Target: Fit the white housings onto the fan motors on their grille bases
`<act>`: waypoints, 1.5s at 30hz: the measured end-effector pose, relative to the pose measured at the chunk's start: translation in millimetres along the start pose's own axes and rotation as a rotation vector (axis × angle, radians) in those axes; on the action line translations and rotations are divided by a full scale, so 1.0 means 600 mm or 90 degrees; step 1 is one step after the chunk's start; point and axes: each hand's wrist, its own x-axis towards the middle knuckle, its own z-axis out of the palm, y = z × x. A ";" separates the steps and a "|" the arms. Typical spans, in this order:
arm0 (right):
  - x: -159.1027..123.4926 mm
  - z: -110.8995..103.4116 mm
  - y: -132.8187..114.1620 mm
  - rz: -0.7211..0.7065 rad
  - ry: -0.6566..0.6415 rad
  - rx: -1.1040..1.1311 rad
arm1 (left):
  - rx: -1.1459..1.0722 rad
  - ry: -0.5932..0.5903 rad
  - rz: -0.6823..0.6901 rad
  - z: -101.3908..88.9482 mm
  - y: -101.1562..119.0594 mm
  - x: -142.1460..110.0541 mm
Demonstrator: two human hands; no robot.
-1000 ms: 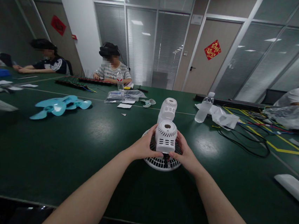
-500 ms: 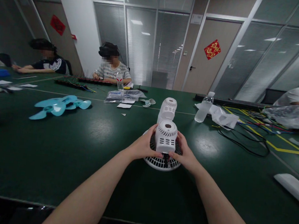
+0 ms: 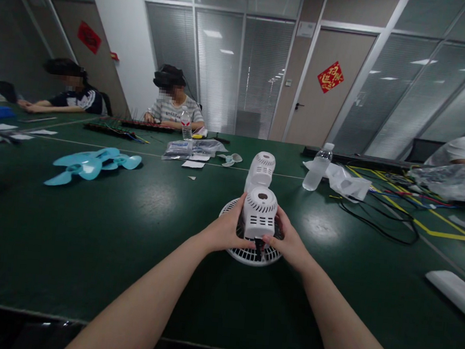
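Both my hands grip a white fan motor housing (image 3: pixel 260 213) with slotted vents, one on each side. My left hand (image 3: pixel 227 228) wraps its left side, with the thumb across the lower front. My right hand (image 3: pixel 287 240) closes on the right side, its thumb near a small black part (image 3: pixel 258 247) below the housing. Beneath lies a round white fan grille (image 3: pixel 249 259), partly covered by the housing and my hands. Just behind stands a second white motor housing (image 3: pixel 263 165) of like shape.
Blue fan blades (image 3: pixel 89 166) lie at left, and a small grey fan blade (image 3: pixel 232 159) farther back. A clear bottle (image 3: pixel 318 167) stands right of the housings, near crumpled plastic (image 3: pixel 349 183) and black cables (image 3: pixel 392 225). A long white piece (image 3: pixel 457 292) lies far right. Other people sit around the green table (image 3: pixel 133 264).
The held housing has shifted and turned slightly to the right with my hands. More of the grille's left edge now shows. At the far left, another person's hand has moved slightly.
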 end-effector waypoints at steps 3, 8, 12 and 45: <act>0.000 0.000 0.001 -0.001 0.003 0.013 | 0.005 -0.002 -0.015 0.002 0.000 0.000; -0.001 0.002 0.000 -0.012 0.011 0.008 | -0.017 -0.006 -0.027 0.001 -0.001 0.003; -0.002 0.006 -0.001 -0.019 0.013 0.009 | -0.025 -0.002 -0.018 0.000 -0.001 0.004; -0.001 0.003 -0.017 0.008 -0.042 -0.005 | -0.035 0.037 0.046 0.006 -0.020 0.002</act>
